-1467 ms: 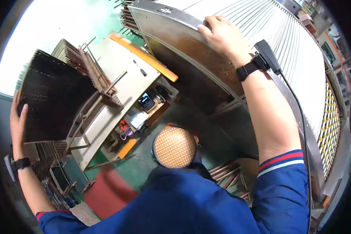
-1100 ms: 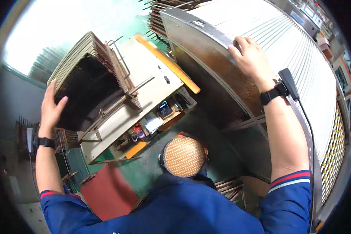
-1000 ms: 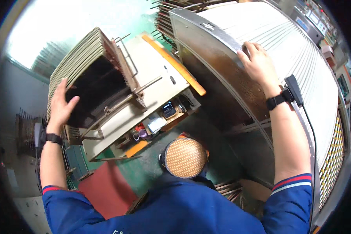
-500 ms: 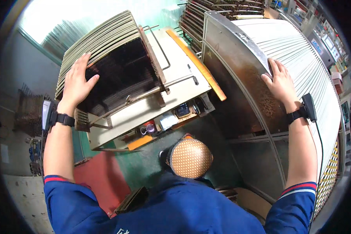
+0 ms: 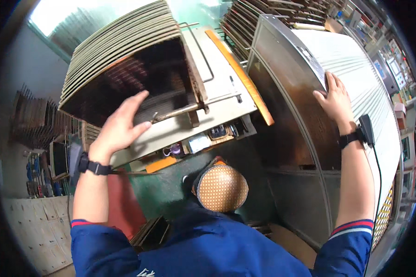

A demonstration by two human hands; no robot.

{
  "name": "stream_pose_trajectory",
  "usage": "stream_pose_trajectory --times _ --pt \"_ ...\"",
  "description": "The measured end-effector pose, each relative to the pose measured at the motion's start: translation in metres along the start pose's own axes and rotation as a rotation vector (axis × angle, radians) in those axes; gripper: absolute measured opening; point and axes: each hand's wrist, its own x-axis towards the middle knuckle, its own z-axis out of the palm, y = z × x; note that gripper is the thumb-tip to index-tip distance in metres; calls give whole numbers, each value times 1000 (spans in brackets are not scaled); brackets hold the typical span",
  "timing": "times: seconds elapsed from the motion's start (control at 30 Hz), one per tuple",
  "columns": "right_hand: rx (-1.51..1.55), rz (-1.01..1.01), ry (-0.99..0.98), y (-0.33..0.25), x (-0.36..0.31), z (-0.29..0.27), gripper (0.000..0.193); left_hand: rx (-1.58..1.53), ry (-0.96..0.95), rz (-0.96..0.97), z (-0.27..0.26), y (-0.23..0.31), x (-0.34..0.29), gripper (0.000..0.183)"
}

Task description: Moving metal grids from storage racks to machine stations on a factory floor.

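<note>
My left hand (image 5: 122, 123) is open, thumb and fingers apart and nothing in it, in front of the dark face of a leaning stack of framed panels (image 5: 134, 44). Whether it touches the front panel I cannot tell. A metal rod (image 5: 178, 111) on the rack's lower edge runs just beyond its fingertips. My right hand (image 5: 336, 98) rests with spread fingers on the metal top edge (image 5: 293, 44) of a large rack holding a dense row of white sheets or slats (image 5: 346, 51). The rack's brown-stained metal side panel (image 5: 289, 108) faces me.
The panel stack stands on a pale worktable (image 5: 224, 104) with an orange strip (image 5: 242, 83) along its right edge. Small items, including a purple-handled tool (image 5: 173, 150), fill the shelf below. A round checkered stool (image 5: 222, 188) stands before me, and a red surface (image 5: 125, 198) lies at lower left.
My left hand has come off the edge of the panel stack and moved right and nearer to me. My right hand stays on the metal edge. The whole view has shifted slightly.
</note>
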Motion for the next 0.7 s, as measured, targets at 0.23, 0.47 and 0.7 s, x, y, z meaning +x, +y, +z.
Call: stream_pose_trajectory --times 0.23,0.47,0.7 --pt "152 -25 -15 8 -10 -6 78 122 27 147 11 -16 12 72" --pt "112 -18 -30 9 -7 -4 80 -64 18 96 -1 -29 3 76" --pt "126 5 -97 -1 0 -3 80 -221 27 42 -9 -43 1 73"
